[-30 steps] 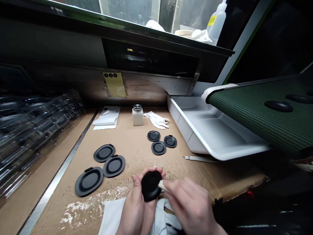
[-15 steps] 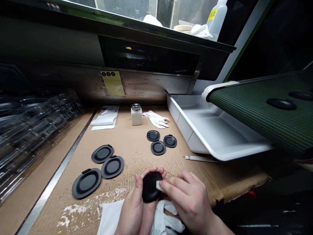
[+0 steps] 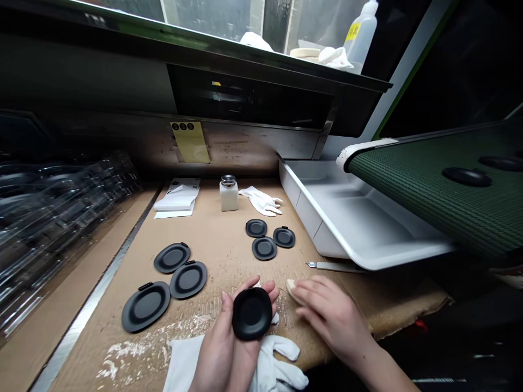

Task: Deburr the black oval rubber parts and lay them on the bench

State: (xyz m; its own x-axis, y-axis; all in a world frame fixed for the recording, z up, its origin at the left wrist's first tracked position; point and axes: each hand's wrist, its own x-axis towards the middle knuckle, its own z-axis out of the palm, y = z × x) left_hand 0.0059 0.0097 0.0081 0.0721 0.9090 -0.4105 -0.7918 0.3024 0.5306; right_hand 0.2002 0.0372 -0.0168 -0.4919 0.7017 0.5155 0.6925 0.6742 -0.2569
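My left hand [image 3: 229, 337] cradles a black round lid [image 3: 252, 314], its shallow hollow facing up toward me and my fingers behind its edge. To the right, apart from the lid, my right hand [image 3: 333, 316] pinches a small off-white pad [image 3: 291, 288]. Below my left hand lie white gloves [image 3: 278, 359] at the near edge of the cardboard. Three similar black lids [image 3: 188, 279] are grouped on the left, and three more lids [image 3: 265, 247] sit beyond my hands.
A craft knife [image 3: 335, 266] lies by the white tray [image 3: 318, 218]. A green conveyor belt [image 3: 429, 179] bears black lids on the right. Farther back are a squarish bottle [image 3: 229, 196], a white glove [image 3: 261, 200] and a paper pad [image 3: 176, 198]. Clear plastic trays [image 3: 61, 228] stand left.
My right hand has drawn the off-white pad off the lid and away to the right. The lid in my left hand now shows fully and has shifted slightly.
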